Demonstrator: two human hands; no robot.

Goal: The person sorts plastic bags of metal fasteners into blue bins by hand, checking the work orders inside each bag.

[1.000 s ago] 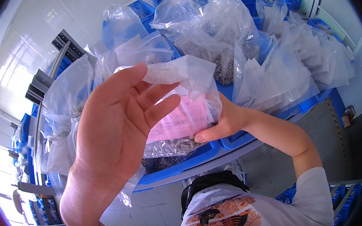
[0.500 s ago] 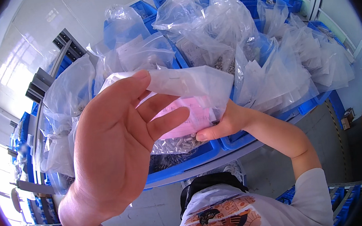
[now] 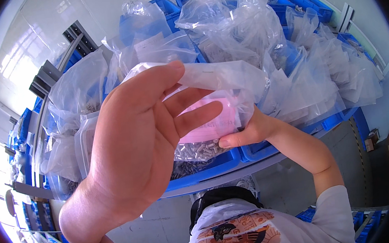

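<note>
A clear plastic bag [image 3: 202, 152] of small silvery metal parts hangs in front of me, a pink paper slip [image 3: 204, 129] inside it above the parts. My left hand [image 3: 130, 131], large and close to the camera, pinches the bag's upper edge, its thumb along the top; other fingers curve across the slip. On the bag's right side is my right hand [image 3: 251, 130], its thumb pressed on the front and its fingers hidden behind. A staple shows in the folded top. Just below the bag, a blue bin [image 3: 221, 165] holds dark loose metal pieces.
More blue bins stand across the bench, heaped with clear bags [image 3: 251, 28] of parts and paper slips. Grey metal rails [image 3: 78, 39] rise at the left. Cardboard pieces [image 3: 384, 144] lie at the far right, beyond the bench edge.
Both hands and the bag sit slightly farther right in the picture. The left fingers still lie across the pink slip, covering more of it. Both hands keep their hold.
</note>
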